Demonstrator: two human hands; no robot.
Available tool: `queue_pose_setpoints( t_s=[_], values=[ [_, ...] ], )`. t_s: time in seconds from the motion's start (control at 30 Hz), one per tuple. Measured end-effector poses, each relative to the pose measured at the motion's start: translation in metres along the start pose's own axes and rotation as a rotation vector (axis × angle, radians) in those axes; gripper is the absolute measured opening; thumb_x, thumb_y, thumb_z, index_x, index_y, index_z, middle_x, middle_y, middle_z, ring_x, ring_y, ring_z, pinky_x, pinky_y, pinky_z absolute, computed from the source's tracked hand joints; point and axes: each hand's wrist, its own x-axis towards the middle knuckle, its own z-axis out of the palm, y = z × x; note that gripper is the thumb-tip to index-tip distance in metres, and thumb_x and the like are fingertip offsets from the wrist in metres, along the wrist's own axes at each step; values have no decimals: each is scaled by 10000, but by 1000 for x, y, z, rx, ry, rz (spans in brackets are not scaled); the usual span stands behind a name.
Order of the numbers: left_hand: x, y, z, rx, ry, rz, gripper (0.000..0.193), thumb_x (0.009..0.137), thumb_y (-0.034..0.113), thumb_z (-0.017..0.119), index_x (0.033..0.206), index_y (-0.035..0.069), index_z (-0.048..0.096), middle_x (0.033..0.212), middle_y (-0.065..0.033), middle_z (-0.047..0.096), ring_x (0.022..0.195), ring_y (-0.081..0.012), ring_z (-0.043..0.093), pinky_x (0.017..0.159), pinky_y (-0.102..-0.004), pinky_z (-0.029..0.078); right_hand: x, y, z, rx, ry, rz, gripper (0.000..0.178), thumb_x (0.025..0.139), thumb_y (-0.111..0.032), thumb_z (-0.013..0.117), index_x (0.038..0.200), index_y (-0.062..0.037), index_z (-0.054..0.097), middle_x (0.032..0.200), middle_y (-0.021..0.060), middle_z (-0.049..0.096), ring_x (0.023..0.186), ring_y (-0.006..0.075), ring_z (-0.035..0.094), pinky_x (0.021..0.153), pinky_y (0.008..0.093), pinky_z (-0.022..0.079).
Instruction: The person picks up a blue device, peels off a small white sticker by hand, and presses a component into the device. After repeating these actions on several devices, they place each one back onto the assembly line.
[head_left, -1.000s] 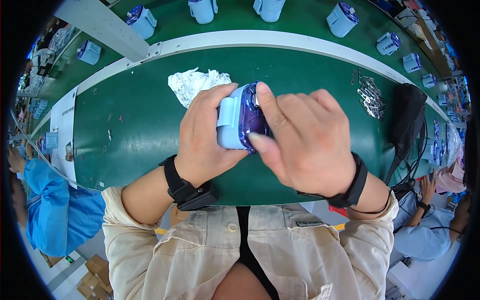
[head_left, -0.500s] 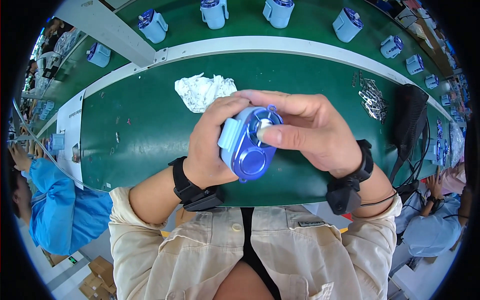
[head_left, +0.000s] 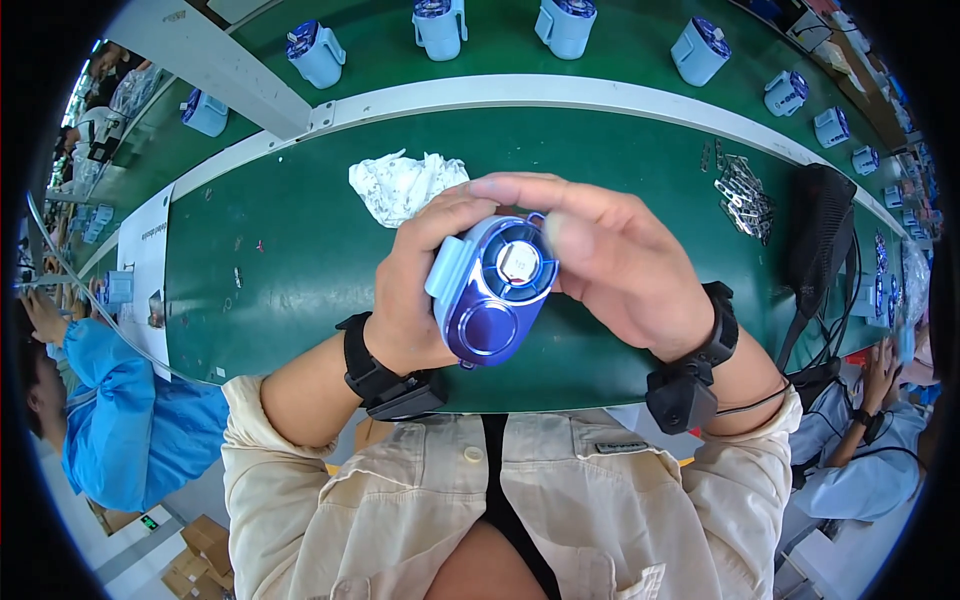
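Note:
My left hand [head_left: 408, 290] is closed round a blue handheld device [head_left: 490, 330] from its left side. The device has a shiny violet-blue front with a round disc, a spoked ring like a fan guard, and a light-blue clip-like piece on its left edge. A small white piece [head_left: 517, 263] with a dark mark sits in the middle of the ring. My right hand [head_left: 640, 265] curves past the device's far right side, its thumb raised off the front and apart from the stretched fingers. Its forefinger reaches to my left fingertips. What its lower fingers touch is hidden.
A crumpled white cloth [head_left: 395, 185] lies beyond my hands on the green table [head_left: 290, 290]. To the right are a pile of small metal parts [head_left: 745, 200] and a black bag [head_left: 822, 225] with cables. Similar blue devices [head_left: 438, 30] stand behind the white rail [head_left: 450, 92]. Co-workers sit at both sides.
My right thumb has lifted off the ring's middle, leaving the white piece in plain view. The device has shifted slightly left and tilted to face up more.

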Motion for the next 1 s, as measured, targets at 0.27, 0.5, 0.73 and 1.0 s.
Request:
queue_pose_setpoints(
  t_s=[0.27, 0.5, 0.73, 1.0],
  values=[
    [-5, -1, 3, -32, -82, -111, 713, 694, 100, 847, 1267, 38, 428, 1117, -177, 621, 1024, -304, 628, 883, -393, 492, 0, 10, -1, -201, 61, -96, 420, 929, -77, 601, 1330, 8, 506, 1269, 100, 563, 1137, 174, 569, 975, 320, 471],
    [-1, -5, 3, -55, -77, -49, 754, 680, 90, 847, 1278, 51, 388, 1180, -164, 564, 1052, -286, 606, 897, -374, 486, 4, 1, -5, -88, 21, 15, 492, 914, -118, 641, 1363, -5, 476, 1315, 111, 522, 1174, 185, 543, 1005, 337, 445],
    [-10, -17, 6, -131, -4, -19, 804, 640, 116, 884, 1284, 68, 405, 1229, -173, 554, 1127, -324, 569, 947, -405, 455, -2, 12, 4, -745, -108, -436, 963, 684, -222, 873, 1454, -38, 325, 1423, 153, 377, 1302, 265, 422, 1041, 384, 395],
    [-9, -16, 5, -61, -6, -23, 861, 624, 127, 898, 1303, 87, 370, 1255, -175, 513, 1163, -310, 535, 957, -411, 450, -2, 20, 12, -1033, 26, -581, 1008, 584, -264, 926, 1383, -49, 350, 1393, 208, 373, 1299, 351, 412, 1035, 422, 400]
  ],
)
